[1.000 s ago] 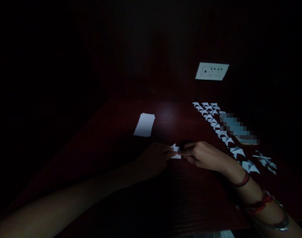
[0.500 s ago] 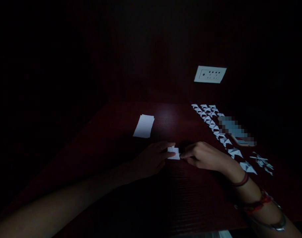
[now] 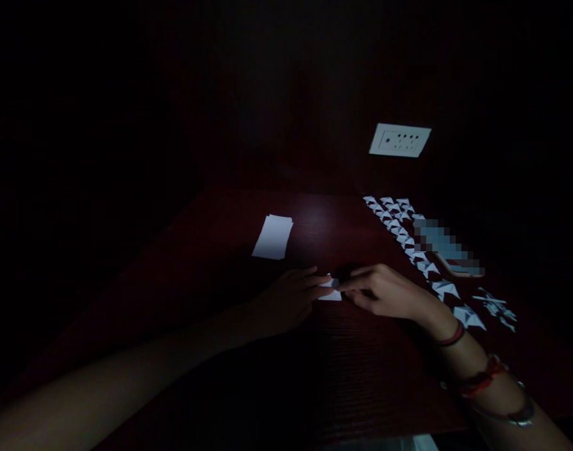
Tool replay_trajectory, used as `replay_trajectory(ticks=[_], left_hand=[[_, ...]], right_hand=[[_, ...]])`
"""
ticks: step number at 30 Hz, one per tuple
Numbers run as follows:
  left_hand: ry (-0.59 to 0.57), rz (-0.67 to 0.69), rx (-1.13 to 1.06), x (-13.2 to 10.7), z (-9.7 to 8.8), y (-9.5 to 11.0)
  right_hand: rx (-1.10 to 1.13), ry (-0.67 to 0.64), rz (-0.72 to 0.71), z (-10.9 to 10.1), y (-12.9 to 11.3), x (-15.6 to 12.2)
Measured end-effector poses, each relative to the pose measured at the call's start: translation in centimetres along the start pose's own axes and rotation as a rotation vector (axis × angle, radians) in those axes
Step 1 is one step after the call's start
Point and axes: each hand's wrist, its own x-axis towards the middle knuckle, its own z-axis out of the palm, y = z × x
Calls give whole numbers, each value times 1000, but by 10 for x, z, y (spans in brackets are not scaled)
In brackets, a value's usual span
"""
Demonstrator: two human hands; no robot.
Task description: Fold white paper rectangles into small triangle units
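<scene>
A small white piece of paper [image 3: 332, 295], partly folded, lies on the dark red table between my hands. My left hand [image 3: 293, 294] rests over its left side with fingers stretched out and spread, the fingertips pressing on the paper. From the other side, my right hand [image 3: 378, 289] has its index fingertip at the paper's right edge. The thumb is close below that finger and the other fingers are curled in. A shaded flap shows by the right fingertip; the exact fold is too small and dim to make out.
Beyond my left hand lies a stack of white paper slips [image 3: 273, 238]. Rows of folded paper pieces [image 3: 402, 235] run along the right, beside a phone-like blurred object [image 3: 449, 249] and a small pile of thin white strips [image 3: 496, 307]. A socket plate [image 3: 400, 140] is on the wall.
My right index finger has moved slightly left, onto the paper's edge, and a shaded flap now shows there. The left fingers have shifted a little over the paper.
</scene>
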Motion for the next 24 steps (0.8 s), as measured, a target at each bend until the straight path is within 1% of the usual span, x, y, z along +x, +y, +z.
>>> replay_trajectory(ticks=[4,11,14,17,21,24], left_hand=[[10,3,-1,0,-2,1],[19,-2,-16,-1,-1,1],[23,-6,-23,-1,-1,1],[16,-4,-28,-2,-2,2],[17,5,-28,-2,-2,2],[22,8,-36,-2,-2,2]], right_hand=[[27,-40,-26,4,2,0],[25,-108,8,5,9,-4],[28,-116,16,3,11,-5],[35,-91,11,0,10,-4],[32,7,20,-3,6,-2],[40,-22,-9,0,3,0]])
